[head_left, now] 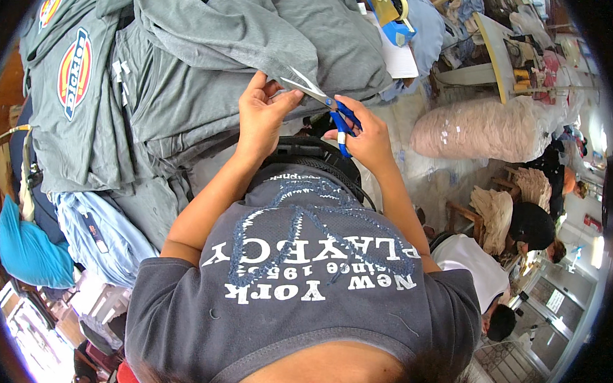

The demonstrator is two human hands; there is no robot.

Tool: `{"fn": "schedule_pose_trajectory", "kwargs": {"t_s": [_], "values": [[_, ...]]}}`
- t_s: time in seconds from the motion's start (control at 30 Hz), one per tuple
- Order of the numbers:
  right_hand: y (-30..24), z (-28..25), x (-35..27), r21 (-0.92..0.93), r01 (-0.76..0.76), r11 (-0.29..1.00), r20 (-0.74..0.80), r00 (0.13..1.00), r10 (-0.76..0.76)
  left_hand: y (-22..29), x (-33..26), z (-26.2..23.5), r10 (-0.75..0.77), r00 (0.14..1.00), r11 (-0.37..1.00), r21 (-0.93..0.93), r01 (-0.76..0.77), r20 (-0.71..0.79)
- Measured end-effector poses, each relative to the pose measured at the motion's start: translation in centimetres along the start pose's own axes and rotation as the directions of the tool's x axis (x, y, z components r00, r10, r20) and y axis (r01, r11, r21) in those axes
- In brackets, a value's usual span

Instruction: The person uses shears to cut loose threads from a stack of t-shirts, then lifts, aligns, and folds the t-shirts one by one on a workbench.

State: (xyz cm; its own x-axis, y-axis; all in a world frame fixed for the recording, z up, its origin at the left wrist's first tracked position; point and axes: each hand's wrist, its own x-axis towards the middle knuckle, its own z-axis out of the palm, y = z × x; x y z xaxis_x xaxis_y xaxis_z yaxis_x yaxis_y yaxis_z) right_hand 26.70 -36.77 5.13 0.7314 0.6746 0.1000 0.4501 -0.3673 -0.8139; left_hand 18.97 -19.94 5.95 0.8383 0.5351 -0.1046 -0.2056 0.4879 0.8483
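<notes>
A pair of scissors (310, 87) with blue handles is in my right hand (368, 135), fingers through the loops. Its blades point up and left, spread apart, at the edge of a grey garment (258, 39). My left hand (260, 117) is closed at that garment's lower edge, its thumb beside the blades. What lies between its fingertips is too small to see clearly. More grey garments are heaped ahead of me and to the left; one bears a red, yellow and white printed emblem (75, 74).
Beyond the heap at the right are a blue tape dispenser (398, 32) and white paper (399, 61). A big plastic-wrapped bundle (477, 128) lies to the right, with people seated past it. A light blue shirt (109, 238) and a bright blue bag (30, 248) are at left.
</notes>
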Motion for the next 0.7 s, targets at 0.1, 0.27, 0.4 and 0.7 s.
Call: {"fn": "schedule_pose_trajectory", "kwargs": {"t_s": [0.1,0.27,0.4,0.7], "values": [[0.3,-0.2,-0.2,0.024,0.022,0.999,0.017,1.000,-0.023,0.0,-0.1,0.2,-0.014,1.000,1.000,-0.015,0.013,-0.012],[0.8,-0.6,-0.7,0.024,-0.054,0.998,0.066,0.996,0.052,-0.1,0.1,-0.4,-0.101,0.994,0.995,-0.018,0.100,-0.050],[1.1,-0.8,-1.0,0.100,-0.139,0.985,0.109,0.986,0.128,-0.6,0.5,-1.2,-0.101,0.982,0.991,-0.105,0.085,-0.157],[0.7,0.2,0.2,0.040,-0.059,0.997,0.042,0.997,0.057,-0.8,0.4,-1.1,0.018,0.997,0.996,-0.087,-0.025,-0.074]]}}
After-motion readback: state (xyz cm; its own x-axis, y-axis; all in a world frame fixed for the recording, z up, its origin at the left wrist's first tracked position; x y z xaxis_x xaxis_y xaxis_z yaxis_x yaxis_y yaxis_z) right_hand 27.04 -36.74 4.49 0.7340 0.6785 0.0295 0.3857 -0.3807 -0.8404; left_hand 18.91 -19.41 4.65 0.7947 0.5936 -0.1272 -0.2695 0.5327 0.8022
